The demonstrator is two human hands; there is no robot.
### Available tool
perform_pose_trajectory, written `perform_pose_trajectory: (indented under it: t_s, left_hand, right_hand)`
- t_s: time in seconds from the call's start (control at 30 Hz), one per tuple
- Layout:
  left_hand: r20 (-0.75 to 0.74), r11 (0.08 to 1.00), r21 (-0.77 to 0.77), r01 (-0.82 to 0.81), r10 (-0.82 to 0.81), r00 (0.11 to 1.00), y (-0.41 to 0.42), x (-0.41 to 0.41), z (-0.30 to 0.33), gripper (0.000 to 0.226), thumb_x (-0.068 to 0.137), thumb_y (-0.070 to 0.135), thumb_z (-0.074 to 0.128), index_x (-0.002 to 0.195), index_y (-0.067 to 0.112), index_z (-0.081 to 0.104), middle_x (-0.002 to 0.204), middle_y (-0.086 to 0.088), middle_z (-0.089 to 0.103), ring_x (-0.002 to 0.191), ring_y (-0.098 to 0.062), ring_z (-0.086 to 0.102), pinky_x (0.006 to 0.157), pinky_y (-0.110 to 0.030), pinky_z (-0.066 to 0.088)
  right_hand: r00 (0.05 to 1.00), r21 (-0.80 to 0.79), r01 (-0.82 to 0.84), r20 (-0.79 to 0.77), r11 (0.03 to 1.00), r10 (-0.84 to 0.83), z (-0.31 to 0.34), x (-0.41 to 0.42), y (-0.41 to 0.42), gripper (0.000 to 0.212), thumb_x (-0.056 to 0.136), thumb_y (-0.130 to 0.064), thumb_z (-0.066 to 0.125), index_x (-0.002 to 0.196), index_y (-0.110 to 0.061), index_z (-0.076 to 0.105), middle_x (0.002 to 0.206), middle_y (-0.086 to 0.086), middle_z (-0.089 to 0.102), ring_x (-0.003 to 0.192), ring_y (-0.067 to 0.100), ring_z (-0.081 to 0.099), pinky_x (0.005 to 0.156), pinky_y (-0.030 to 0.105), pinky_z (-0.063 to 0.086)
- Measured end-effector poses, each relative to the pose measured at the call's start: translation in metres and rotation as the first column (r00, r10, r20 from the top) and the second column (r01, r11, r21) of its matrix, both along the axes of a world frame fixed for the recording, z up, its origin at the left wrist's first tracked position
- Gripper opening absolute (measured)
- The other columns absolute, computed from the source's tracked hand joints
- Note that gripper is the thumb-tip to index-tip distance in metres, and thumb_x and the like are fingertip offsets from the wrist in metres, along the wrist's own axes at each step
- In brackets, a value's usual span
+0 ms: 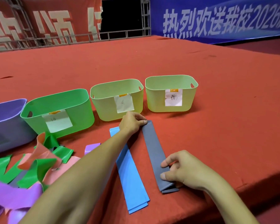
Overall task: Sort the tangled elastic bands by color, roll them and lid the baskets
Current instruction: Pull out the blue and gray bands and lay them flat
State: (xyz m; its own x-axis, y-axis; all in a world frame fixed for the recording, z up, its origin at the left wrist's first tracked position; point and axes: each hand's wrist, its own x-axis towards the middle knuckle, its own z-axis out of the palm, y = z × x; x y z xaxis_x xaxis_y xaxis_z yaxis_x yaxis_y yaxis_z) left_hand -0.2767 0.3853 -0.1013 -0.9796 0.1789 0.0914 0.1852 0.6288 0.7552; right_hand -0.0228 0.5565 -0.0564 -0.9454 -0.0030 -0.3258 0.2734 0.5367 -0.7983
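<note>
Red carpeted platform (pixel 200 78) beneath red and blue banners (pixel 217 18)

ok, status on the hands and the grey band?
Left hand pins the grey band at its far end. Right hand pinches the near end. Blue band lies alongside.

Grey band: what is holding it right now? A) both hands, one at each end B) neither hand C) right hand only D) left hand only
A: the left hand pinches the grey band at its far end, the right hand at its near end.
</note>
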Motion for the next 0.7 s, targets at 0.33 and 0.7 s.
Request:
perform_pose_trajectory:
  t_s: [0.33, 0.7]
  left_hand:
    - [-0.011, 0.997, -0.075, -0.033, 0.033, 0.999, 0.003, 0.004, 0.0, 0.01, 0.083, 0.044, 0.088, 0.088, 0.038, 0.082, 0.097, 0.017, 0.079, 0.1, -0.006, 0.071, 0.083, -0.037, 0.058]
    - [-0.118, 0.98, -0.198, 0.028, -0.052, 0.992, 0.003, 0.012, 0.004, 0.012, 0.092, 0.043, 0.081, 0.099, 0.034, 0.083, 0.087, 0.014, 0.07, 0.095, -0.017, 0.069, 0.066, -0.031, 0.044]
  right_hand:
    - [0.999, 0.219, -0.021, -0.019, 0.976, 0.026, 0.0, 0.002, -0.004, 0.035, 0.074, -0.034, 0.091, 0.1, -0.033, 0.068, 0.084, -0.006, 0.065, 0.068, 0.009, 0.061, 0.065, 0.025, 0.047]
    - [0.997, 0.566, -0.078, 0.046, 0.821, 0.063, 0.018, 0.014, -0.008, 0.043, 0.078, -0.062, 0.078, 0.109, -0.043, 0.053, 0.107, -0.014, 0.044, 0.095, 0.015, 0.061, 0.08, 0.036, 0.039]
